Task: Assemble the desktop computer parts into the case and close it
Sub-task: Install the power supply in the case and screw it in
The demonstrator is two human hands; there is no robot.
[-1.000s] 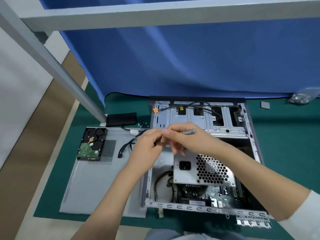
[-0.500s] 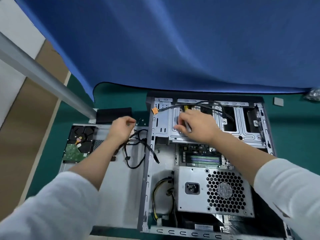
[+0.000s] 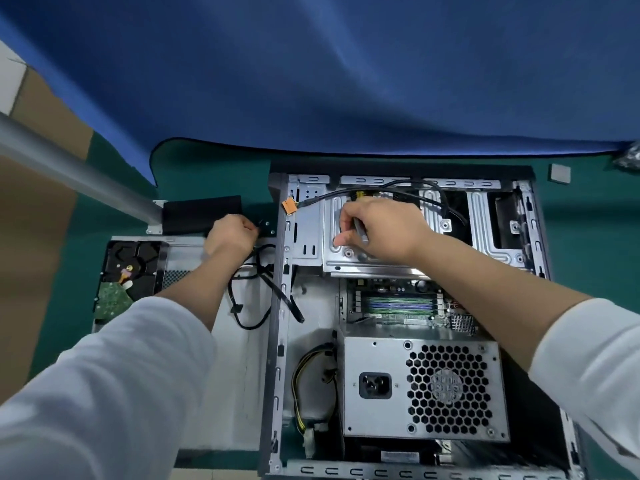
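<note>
2 hands: right grip (image 3: 375, 230) pinches screwdriver (image 3: 361, 231) on drive cage (image 3: 349, 261), left grip (image 3: 231, 233) fisted.

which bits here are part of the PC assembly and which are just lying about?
Job:
case
drive cage
power supply
hard drive
side panel
loose black cables
screwdriver in right hand
left hand, fingers curled near small screws

Lying about:
small grey square
plastic bag
</note>
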